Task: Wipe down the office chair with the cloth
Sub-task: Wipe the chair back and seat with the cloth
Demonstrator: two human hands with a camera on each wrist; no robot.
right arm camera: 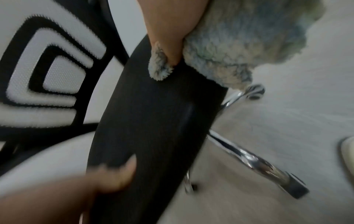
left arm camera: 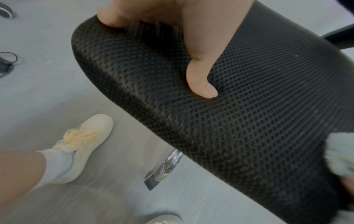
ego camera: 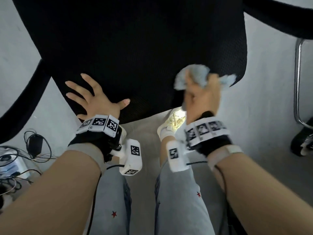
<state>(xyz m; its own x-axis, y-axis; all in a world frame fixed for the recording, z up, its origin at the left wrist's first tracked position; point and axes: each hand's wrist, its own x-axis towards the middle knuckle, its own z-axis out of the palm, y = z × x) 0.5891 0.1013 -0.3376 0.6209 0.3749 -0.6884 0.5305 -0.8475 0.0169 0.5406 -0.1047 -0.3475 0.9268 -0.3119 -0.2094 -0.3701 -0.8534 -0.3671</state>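
Observation:
The office chair's black mesh seat (ego camera: 135, 48) fills the upper middle of the head view. My left hand (ego camera: 91, 97) lies flat on its front left corner, fingers spread and straight; the left wrist view shows the thumb (left arm camera: 201, 78) pressing into the mesh (left arm camera: 239, 121). My right hand (ego camera: 201, 95) grips a bunched pale blue fluffy cloth (ego camera: 198, 75) against the seat's front right corner. In the right wrist view the cloth (right arm camera: 239, 45) is pressed on the seat edge (right arm camera: 153, 128), blurred by motion.
Black armrests (ego camera: 22, 102) flank the seat. Chrome base legs (right arm camera: 254, 163) with casters stand under it. My cream shoes (left arm camera: 84, 144) are on the grey floor by the seat's front. Cables and a charger (ego camera: 33, 145) lie at the left. Another chair's chrome frame (ego camera: 298, 82) stands at the right.

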